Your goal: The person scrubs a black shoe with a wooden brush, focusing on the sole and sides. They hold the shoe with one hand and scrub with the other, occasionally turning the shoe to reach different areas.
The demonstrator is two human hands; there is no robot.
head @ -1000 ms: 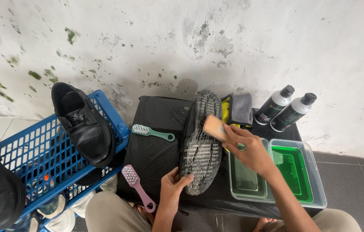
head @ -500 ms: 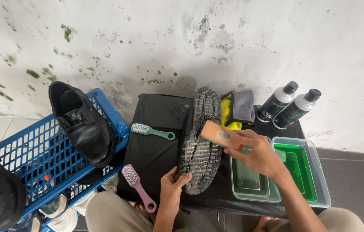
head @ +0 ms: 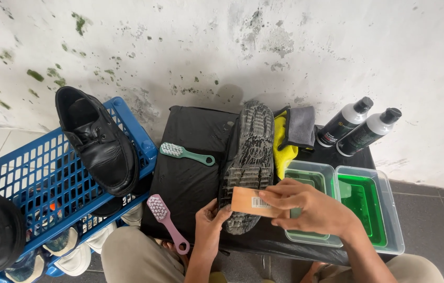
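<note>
Wooden brush [head: 250, 202] in right-hand grip [head: 311, 209]

The person wears khaki trousers [head: 133, 251]; both forearms are bare, with no sleeves, and each hand is ungloved.

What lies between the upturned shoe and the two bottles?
In the head view, a yellow cloth and a grey cloth lie between the upturned shoe and the two bottles.

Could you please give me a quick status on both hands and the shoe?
Left hand grips the heel end of the upturned shoe. Right hand presses a wooden brush on its sole. Nothing in the way.
</note>
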